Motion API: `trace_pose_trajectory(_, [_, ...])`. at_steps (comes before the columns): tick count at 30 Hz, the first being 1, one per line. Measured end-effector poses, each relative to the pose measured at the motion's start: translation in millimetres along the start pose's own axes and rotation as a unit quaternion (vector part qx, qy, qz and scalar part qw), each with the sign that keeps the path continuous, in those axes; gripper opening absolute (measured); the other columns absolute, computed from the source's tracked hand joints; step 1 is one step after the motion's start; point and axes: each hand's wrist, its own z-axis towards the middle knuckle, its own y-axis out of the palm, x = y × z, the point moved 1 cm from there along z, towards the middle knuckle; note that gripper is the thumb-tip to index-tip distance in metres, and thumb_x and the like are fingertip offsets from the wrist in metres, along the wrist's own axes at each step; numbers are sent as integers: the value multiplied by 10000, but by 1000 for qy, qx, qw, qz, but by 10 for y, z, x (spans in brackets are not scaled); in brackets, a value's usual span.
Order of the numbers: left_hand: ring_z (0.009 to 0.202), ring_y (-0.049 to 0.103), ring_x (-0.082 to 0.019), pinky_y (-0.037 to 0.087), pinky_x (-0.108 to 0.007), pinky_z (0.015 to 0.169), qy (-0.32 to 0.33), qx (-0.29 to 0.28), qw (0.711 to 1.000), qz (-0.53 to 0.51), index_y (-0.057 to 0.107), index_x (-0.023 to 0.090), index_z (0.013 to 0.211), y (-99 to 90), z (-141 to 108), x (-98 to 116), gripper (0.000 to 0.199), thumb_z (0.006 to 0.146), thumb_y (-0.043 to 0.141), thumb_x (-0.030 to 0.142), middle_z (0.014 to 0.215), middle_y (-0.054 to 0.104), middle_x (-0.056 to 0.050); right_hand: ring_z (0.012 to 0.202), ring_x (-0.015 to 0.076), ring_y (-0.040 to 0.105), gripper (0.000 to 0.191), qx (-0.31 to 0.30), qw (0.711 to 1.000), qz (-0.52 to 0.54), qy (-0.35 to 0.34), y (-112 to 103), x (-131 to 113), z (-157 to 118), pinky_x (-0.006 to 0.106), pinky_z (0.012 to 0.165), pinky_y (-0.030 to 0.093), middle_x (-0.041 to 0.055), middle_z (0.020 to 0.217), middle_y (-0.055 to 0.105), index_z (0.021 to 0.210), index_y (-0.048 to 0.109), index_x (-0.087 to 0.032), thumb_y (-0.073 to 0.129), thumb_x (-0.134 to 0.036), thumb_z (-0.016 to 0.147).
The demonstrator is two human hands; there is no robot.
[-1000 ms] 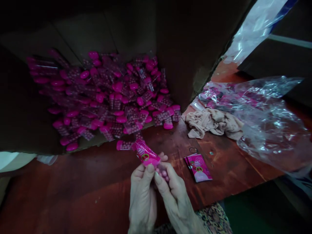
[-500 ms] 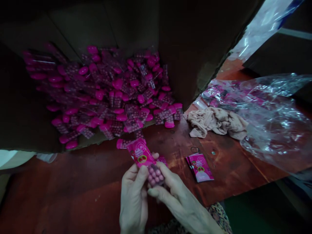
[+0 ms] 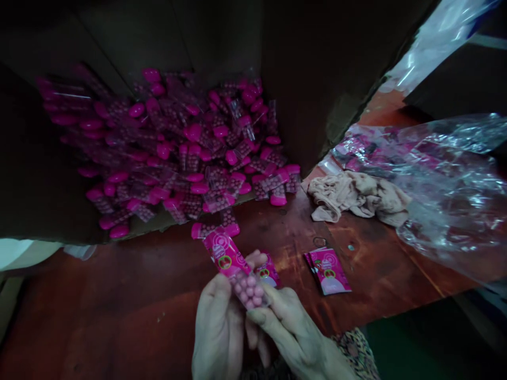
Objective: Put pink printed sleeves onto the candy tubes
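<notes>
Head view: small clear plastic container of round pale-pink balls [image 3: 249, 290] between both hands, bright-pink printed wrapper [image 3: 224, 253] lined up beyond its upper-left end; long axis slants upper left to lower right. Right hand [image 3: 293, 328] nearer lower end, pinching it between thumb and forefinger. Left hand [image 3: 217, 323] gripping left edge.

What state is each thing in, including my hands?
Clear container, tilted, holding pink balls
Left hand, holding container
Right hand, gripping same container
Pink printed packet, against container's upper end
Pink-capped containers, heaped
Cardboard box, open toward you
Packet stack, slightly fanned
Beige cloth, crumpled
Clear plastic bag, rumpled
</notes>
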Motion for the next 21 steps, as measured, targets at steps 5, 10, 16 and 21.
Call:
trace_pose_trajectory(5, [850,667,-221,545,-278,757,32,49,998,-27,737,132,815,35,61,35,287,684,707,386,971,720,-140,589,156,626,377,-17,999,18,-45,95,94,11,239,545,508,30,676,665,954,636,-198,322,-408,937])
trace_pose_trajectory(10, [603,652,-158,559,-301,666,37,97,994,-33,729,144,867,34,-2,-73,306,677,715,383,934,727,-129,532,163,605,403,10,997,37,-61,233,153,-16,248,513,497,43,669,671,973,618,-198,281,-416,931])
trace_pose_trajectory(16, [800,686,-243,550,-343,743,62,66,995,-32,736,173,858,-32,-20,-81,274,654,738,355,943,727,-133,739,172,622,357,12,998,48,48,187,133,-97,269,681,511,49,815,681,1038,639,-219,386,-443,922])
trace_pose_trajectory(21, [934,659,-274,530,-364,814,65,58,995,-42,735,178,878,-23,-6,-26,282,679,713,377,1013,713,-137,568,146,571,408,-25,981,163,101,203,97,-79,269,656,497,-29,474,510,846,660,-194,374,-475,924])
